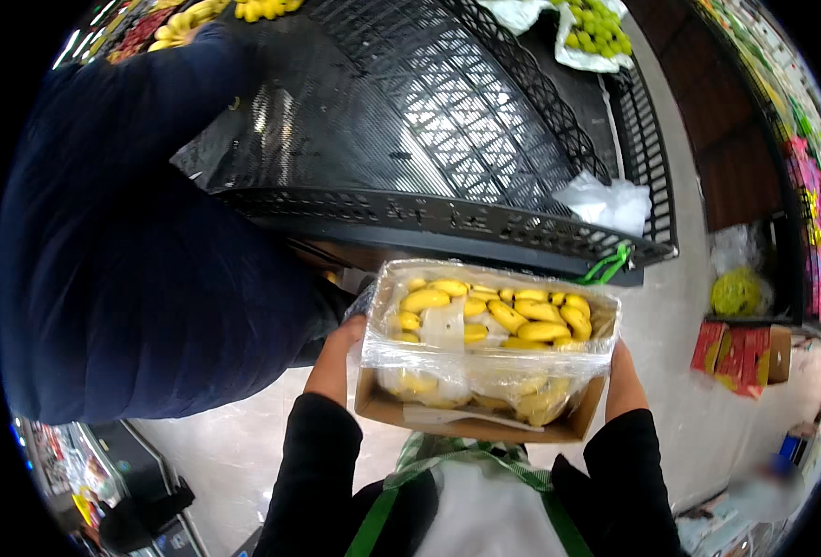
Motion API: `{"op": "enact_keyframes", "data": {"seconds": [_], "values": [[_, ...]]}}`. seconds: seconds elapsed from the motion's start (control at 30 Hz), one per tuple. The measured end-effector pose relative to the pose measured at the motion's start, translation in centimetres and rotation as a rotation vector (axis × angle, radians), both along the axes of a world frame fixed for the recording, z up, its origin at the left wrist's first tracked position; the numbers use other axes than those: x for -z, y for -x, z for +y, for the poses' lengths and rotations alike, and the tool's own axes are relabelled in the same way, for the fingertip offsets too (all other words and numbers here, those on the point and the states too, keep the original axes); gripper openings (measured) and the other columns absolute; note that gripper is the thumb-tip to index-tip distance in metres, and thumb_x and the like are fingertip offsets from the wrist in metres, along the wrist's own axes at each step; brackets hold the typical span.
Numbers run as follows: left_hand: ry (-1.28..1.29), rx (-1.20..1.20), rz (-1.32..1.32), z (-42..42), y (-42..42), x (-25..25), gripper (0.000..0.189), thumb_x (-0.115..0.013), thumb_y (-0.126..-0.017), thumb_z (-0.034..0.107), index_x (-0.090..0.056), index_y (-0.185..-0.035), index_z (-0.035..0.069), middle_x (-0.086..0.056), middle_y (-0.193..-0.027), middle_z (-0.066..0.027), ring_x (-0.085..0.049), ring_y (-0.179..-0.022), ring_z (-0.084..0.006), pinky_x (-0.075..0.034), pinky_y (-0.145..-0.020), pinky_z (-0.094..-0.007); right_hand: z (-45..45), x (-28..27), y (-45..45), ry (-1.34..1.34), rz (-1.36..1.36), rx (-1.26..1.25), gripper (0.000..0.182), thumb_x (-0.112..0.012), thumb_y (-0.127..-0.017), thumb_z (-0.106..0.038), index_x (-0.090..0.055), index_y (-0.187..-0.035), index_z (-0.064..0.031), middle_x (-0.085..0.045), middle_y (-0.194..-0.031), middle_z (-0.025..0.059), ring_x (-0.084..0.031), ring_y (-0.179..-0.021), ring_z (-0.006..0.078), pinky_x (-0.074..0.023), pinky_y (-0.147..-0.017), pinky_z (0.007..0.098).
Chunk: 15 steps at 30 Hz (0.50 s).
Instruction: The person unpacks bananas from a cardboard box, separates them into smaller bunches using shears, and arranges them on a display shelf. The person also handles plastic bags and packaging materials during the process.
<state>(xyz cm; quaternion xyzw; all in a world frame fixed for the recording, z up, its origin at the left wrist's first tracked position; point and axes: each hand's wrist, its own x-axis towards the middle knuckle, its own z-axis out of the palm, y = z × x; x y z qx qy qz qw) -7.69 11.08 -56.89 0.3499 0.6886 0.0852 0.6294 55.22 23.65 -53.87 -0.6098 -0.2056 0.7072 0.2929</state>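
Observation:
A cardboard box (480,428) with a clear plastic liner is held up in front of my body, full of yellow bananas (543,331). My left hand (352,330) grips its left end and my right hand (618,351) its right end; the box hides most of the fingers. White paper or foam sheets lie among the bananas. Just beyond the box stands a black display stand with a latticed plastic rim (452,214). A green tie (609,266) is knotted at its near right corner.
Close on my left stands a person in a dark padded jacket (139,278), one arm reaching toward bananas (174,31). Green grapes (595,28) and a crumpled clear bag (609,202) lie on the stand's right. A red carton (738,355) sits on the floor at right, by a shelf.

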Motion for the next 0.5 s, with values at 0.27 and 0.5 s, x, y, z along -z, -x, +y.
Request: {"op": "enact_keyframes", "data": {"seconds": [0.27,0.5], "values": [[-0.258,-0.122,-0.127,-10.7,-3.8,-14.2,0.038,-0.062,-0.083,0.009,-0.053,-0.119,0.000,-0.060,-0.115,-0.0073,-0.054,-0.103,-0.0150,-0.044,-0.091,-0.0292,-6.1,-17.2,1.9,-0.593,-0.660,-1.167,0.038,-0.058,-0.081,-0.017,-0.058,-0.116,-0.0003,-0.059,-0.117,0.0172,-0.051,-0.114,0.0300,-0.0389,-0.099,0.0389],[-0.418,0.262,0.338,-14.8,-7.2,-21.4,0.058,-0.069,-0.071,0.006,-0.046,-0.124,0.000,-0.053,-0.118,-0.0205,-0.049,-0.115,-0.0336,-0.040,-0.098,-0.0380,-15.6,-21.1,3.0,-0.619,-1.336,-1.945,0.031,-0.057,-0.081,-0.031,-0.071,-0.097,-0.0095,-0.052,-0.127,0.0161,-0.040,-0.125,0.0294,-0.0217,-0.110,0.0433]]}}
